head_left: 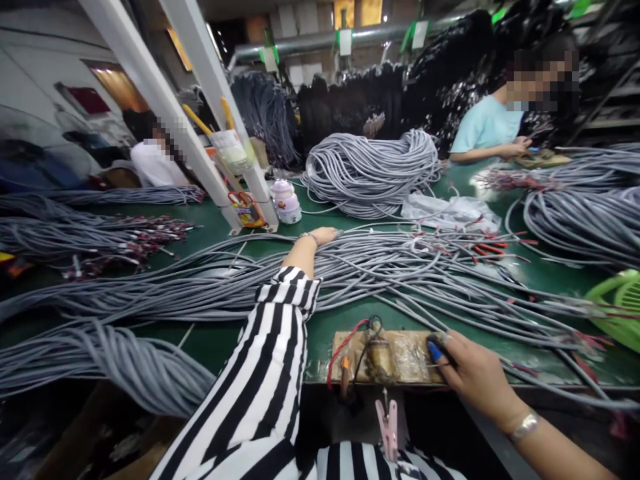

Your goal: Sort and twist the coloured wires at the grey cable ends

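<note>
My left hand (324, 235) reaches far out over a long spread of grey cables (380, 273) on the green table (345, 320), fingers closed on one cable in the pile. My right hand (475, 377) rests at the table's near edge beside a small taped wooden block (387, 357) with red and black wires on it. The right hand's fingers are curled round a small blue-handled tool (434, 350). My left sleeve is black-and-white striped.
A big coil of grey cable (370, 170) lies at the back centre, more bundles at left (75, 233) and right (585, 220). White posts (200, 127), a small jar (286, 200), a green fan (620, 303), a pink clip (387, 427). Two other people sit behind the table.
</note>
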The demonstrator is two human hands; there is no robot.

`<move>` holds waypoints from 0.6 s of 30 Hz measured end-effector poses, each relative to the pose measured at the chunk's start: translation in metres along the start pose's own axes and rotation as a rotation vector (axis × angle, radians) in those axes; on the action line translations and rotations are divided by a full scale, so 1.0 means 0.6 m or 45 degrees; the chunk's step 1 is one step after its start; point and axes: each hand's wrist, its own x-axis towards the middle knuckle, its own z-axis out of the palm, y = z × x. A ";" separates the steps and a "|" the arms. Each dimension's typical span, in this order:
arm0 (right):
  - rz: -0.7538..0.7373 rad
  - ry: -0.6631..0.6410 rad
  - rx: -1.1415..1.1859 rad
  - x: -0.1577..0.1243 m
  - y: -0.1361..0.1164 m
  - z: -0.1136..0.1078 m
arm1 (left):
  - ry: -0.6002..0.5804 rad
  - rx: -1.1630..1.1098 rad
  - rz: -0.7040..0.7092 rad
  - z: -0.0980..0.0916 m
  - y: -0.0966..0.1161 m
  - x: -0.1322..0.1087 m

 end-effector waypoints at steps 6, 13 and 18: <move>0.051 -0.061 0.010 0.006 -0.004 -0.009 | -0.166 -0.112 0.211 0.007 0.027 -0.055; 0.108 -0.086 0.039 0.008 -0.011 -0.022 | -0.339 -0.089 0.203 0.008 0.108 -0.129; 0.087 -0.070 0.069 0.005 -0.010 -0.026 | -0.271 0.003 0.247 0.020 0.143 -0.171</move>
